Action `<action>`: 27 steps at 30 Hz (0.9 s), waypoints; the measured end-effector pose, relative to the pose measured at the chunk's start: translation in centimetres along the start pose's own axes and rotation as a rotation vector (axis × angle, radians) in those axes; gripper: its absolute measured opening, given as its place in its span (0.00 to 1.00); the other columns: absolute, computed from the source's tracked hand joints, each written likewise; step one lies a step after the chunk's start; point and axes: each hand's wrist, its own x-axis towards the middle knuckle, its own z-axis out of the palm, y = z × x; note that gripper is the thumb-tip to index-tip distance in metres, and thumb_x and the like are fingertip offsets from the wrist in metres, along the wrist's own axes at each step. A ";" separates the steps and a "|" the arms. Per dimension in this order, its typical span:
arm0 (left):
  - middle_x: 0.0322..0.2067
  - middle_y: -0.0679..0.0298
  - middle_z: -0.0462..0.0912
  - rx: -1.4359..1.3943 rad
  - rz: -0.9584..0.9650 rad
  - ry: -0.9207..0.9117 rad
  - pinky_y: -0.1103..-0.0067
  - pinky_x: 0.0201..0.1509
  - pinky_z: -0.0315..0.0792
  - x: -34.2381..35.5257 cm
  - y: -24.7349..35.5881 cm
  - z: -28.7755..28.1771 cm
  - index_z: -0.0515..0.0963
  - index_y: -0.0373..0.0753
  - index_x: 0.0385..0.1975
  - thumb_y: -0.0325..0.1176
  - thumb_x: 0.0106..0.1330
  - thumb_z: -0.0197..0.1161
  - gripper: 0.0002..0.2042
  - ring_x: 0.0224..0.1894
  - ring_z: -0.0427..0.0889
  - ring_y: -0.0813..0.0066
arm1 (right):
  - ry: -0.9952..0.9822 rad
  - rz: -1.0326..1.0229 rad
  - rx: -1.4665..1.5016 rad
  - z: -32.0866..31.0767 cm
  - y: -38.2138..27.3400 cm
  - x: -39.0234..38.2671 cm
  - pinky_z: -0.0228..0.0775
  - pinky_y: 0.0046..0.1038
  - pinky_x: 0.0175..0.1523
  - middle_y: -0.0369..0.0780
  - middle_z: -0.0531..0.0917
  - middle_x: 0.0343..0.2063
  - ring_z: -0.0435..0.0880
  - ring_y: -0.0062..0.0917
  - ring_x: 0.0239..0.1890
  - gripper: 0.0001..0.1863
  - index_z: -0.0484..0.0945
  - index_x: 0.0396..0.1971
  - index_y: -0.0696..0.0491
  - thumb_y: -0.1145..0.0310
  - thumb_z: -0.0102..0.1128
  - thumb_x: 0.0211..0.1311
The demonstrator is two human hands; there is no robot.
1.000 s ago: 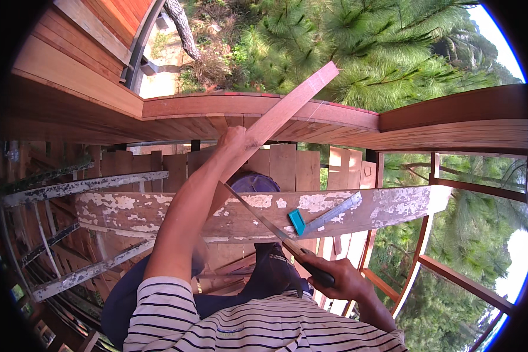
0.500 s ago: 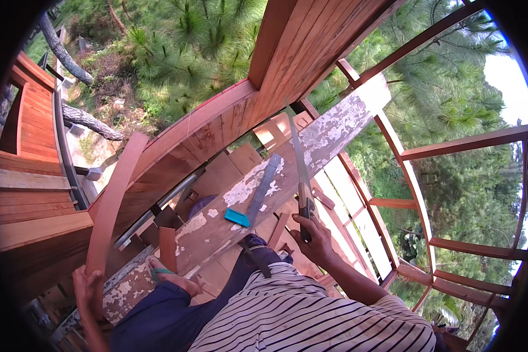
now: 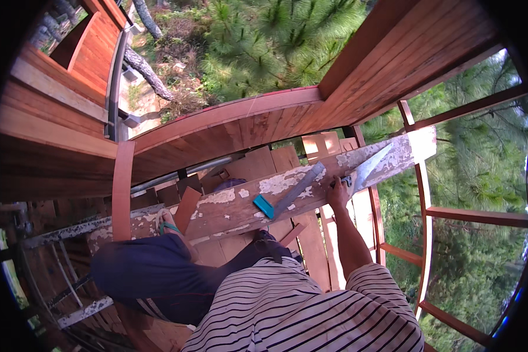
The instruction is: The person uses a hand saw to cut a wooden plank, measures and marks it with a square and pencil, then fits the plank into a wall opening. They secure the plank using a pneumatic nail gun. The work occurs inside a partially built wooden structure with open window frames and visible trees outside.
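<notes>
My right hand (image 3: 338,192) is closed around the handle of a handsaw (image 3: 372,166), low over the far right part of a paint-flecked plank (image 3: 229,205). The saw's blade points away to the right along the plank; whether it touches the wood I cannot tell. Left of that hand, a try square (image 3: 263,206) with a teal stock and grey blade lies on the plank. A narrow reddish board (image 3: 122,190) stands at the left, its lower end behind my raised knee. Below the knee part of my left forearm (image 3: 136,328) shows, but its hand is hidden.
A curved wooden wall (image 3: 234,120) runs along the far side. My sandalled foot (image 3: 170,223) rests on the plank beside a short wood offcut (image 3: 186,210). Metal scaffold bars (image 3: 70,232) are at left, floorboards (image 3: 320,249) below, and an open timber frame (image 3: 423,193) at right.
My right hand has lowered the saw from a raised position to the plank, swinging its blade rightward. My left hand, earlier at the narrow board's lower end, has gone out of sight. The view has shifted.
</notes>
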 end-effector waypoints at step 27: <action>0.23 0.48 0.84 0.120 -1.057 0.632 0.64 0.31 0.75 -54.0 -13.7 30.9 0.84 0.32 0.26 0.57 0.47 0.76 0.28 0.27 0.86 0.56 | -0.507 -1.332 -0.296 2.4 -26.0 -5.4 0.66 0.47 0.64 0.56 0.72 0.61 0.71 0.54 0.62 0.37 0.66 0.65 0.57 0.55 0.66 0.60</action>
